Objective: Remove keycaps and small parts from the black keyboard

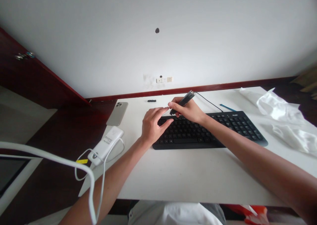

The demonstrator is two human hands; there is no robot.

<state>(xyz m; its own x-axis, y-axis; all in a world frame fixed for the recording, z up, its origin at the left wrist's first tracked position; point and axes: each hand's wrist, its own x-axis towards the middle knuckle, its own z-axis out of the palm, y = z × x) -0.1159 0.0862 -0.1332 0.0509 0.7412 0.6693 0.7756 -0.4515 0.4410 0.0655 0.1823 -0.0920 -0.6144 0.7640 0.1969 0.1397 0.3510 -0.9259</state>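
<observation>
Your right hand (186, 110) is closed on a dark pen-shaped tool (182, 102), long axis slanting up and right, far end toward the wall, above the black keyboard (210, 132). Your left hand (151, 126) is half open, fingers curved over the keyboard's left end, just beside the tool's lower end. White desk (188, 175) beneath; phone (117, 113) and white power bank (105, 145) off left.

A hand can pass over the white desk (188, 175) in front of the black keyboard (237, 127). On left side the white power bank (105, 145) and its cable (103, 185) stand in the way, on right side the crumpled plastic bag (282, 119)
</observation>
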